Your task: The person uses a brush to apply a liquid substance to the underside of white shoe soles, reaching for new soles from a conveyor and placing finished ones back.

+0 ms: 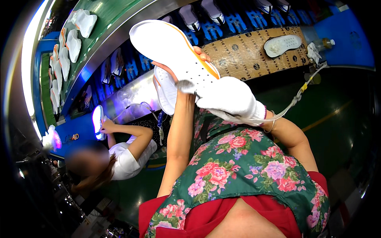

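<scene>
White shoe sole [174, 51] with an orange edge stripe is being held up in front of the wearer, its perforated face turned toward the camera and its toe end pointing toward 10 o'clock. The left hand [178, 73] is gripping the sole from beneath, bare fingers [202, 54] curling over its orange rim. The right hand [226, 99], wrapped in a white cloth glove, is pressing against the sole's heel end at about 4 o'clock from it; how wide that hand is spread under the glove cannot be told. A second white sole piece [164, 89] is showing just behind the left wrist. A thin pale hose [295, 97] is running from the gloved wrist out toward 2 o'clock. A green floral apron [242, 170] over red clothing is filling the lower middle of the frame.

At 8 o'clock, a co-worker in a white shirt [127, 160] is leaning over a blue bench, one hand [106, 127] touching a sole glowing under violet light [97, 121]. At 1 o'clock, another white sole [282, 44] is lying on a brown cardboard sheet [246, 53]. Blue shoe holders [238, 20] are lining the conveyor at 12 o'clock, and white shoe uppers [73, 43] are riding a green belt at 10 o'clock.
</scene>
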{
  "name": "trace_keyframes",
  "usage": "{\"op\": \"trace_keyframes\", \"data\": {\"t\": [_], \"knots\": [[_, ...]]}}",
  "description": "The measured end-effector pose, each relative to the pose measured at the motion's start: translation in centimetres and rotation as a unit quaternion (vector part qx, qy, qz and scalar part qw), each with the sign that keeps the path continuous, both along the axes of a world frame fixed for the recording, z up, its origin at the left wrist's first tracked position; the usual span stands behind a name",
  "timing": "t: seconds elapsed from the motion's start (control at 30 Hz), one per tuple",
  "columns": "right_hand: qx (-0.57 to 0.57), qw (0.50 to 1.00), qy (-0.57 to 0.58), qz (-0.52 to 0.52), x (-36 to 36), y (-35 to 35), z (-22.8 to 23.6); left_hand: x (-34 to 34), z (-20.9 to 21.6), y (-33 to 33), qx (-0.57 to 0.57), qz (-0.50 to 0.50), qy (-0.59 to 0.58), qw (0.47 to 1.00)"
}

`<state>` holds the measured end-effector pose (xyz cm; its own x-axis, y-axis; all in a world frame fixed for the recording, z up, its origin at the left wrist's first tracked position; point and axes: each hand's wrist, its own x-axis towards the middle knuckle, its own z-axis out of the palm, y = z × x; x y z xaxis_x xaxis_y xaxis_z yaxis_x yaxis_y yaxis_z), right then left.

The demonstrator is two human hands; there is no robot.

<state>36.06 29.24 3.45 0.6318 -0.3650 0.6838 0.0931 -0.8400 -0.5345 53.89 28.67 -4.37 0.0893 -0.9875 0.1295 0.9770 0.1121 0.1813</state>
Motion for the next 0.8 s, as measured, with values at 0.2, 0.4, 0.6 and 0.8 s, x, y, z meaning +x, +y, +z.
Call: {"op": "trace_keyframes", "data": {"t": [0.2, 0.4, 0.6, 0.8], "knots": [[0.039, 0.998, 0.024, -0.039, -0.4, -0.9, 1.0, 0.5, 1.1, -0.2, -0.013, -0.002, -0.002, 1.000], [0.171, 0.982, -0.005, 0.083, -0.9, -1.5, 1.5, 1.6, 1.1, 0.0, 0.012, -0.043, -0.018, 0.999], [-0.015, 0.999, 0.035, 0.003, -0.9, 0.1, -1.1, 2.0, 1.6, -0.9, 0.000, -0.058, -0.121, 0.991], [0.126, 0.991, 0.016, 0.052, -1.0, -1.0, 1.7, 3.8, 1.3, -1.0, 0.004, -0.157, -0.157, 0.975]]}}
